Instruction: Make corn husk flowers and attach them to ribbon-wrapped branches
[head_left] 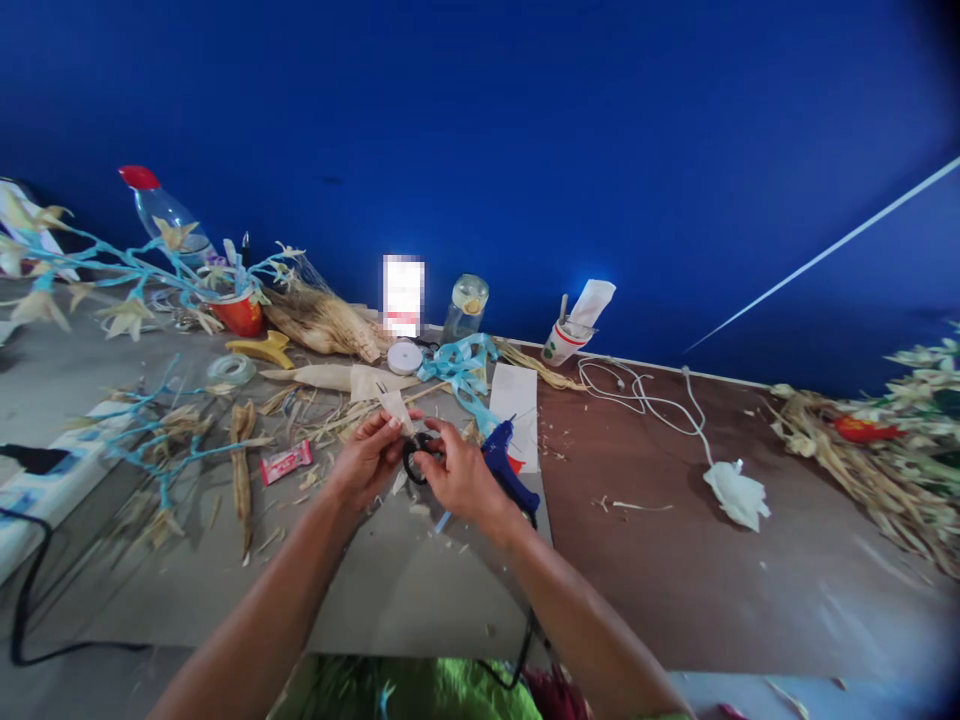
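My left hand [367,455] pinches a small pale piece of dried husk [397,408] whose far end is split into narrow points. Close beside it, my right hand [454,470] has its thumb and fingers around the black handles of a pair of scissors [415,462]. The scissors lie right at the husk, but their blades are mostly hidden. A blue glue gun [506,465] rests just right of my right hand, partly on a white sheet [516,395]. Scraps of husk are scattered beneath both hands.
Blue-wrapped branches with husk flowers [131,265] spread at the left, by a red cup [241,312] and a bottle [169,215]. A white power strip [56,495] lies at the left edge. Blue ribbon [461,365], a jar [466,308] and another cup [564,340] stand behind. A white cable [675,410] crosses the right side.
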